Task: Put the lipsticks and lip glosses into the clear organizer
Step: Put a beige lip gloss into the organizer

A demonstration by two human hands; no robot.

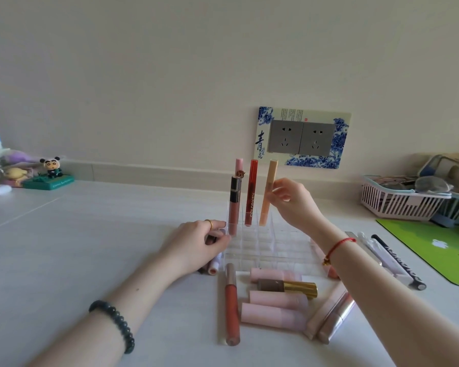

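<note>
Clear plastic makes the organizer (260,247) hard to read on the white table (90,234); its grid of cells shows only as faint lines, and its right edge is hidden behind the right forearm. Along its far row three tubes stand upright: a mauve gloss (233,205), a red tube (251,193) and a peach tube (268,192), the last pinched near its top by the right hand (292,202). The left hand (196,246), at the organizer's left edge, closes its grip on a dark-capped tube mostly covered by fingers. Pink lipsticks (274,313) lie flat, sideways, just in front of the organizer.
</note>
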